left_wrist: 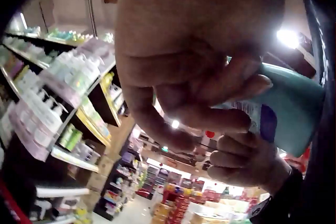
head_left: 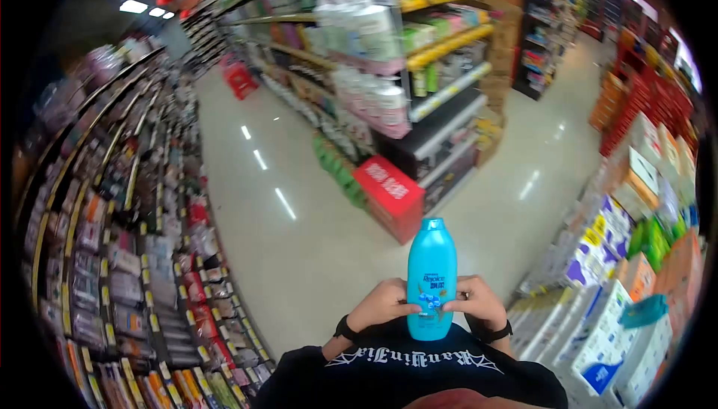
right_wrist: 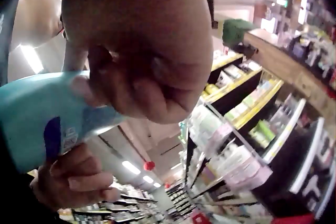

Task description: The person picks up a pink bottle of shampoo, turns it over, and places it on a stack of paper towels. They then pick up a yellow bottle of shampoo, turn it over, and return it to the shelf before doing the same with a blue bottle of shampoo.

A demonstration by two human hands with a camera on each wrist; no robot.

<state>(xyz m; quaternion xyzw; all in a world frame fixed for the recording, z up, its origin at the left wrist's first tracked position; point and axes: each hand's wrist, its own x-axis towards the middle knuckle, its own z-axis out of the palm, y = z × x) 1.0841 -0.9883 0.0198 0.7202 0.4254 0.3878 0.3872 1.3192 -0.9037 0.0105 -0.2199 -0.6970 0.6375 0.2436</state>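
A turquoise shampoo bottle (head_left: 431,259) with a Rejoice label stands upright before the person's chest, its cap at the top. From one side my left hand (head_left: 383,304) holds it, thumb laid across the lower front. On the other side my right hand (head_left: 479,303) grips it the same way, its thumb near the label's floral print. The left wrist view has the left hand (left_wrist: 194,71) large in front of the bottle (left_wrist: 291,108), fingers curled at its back. In the right wrist view the right hand (right_wrist: 142,56) bends its fingers by the bottle (right_wrist: 31,113).
Ahead stands a shelf unit with white pump bottles (head_left: 374,35) and a red box (head_left: 389,192) at its foot. Packed racks (head_left: 134,259) line the left side. Tissue packs (head_left: 598,244) are stacked at the right. Shiny floor (head_left: 262,185) runs along both sides of the middle shelf.
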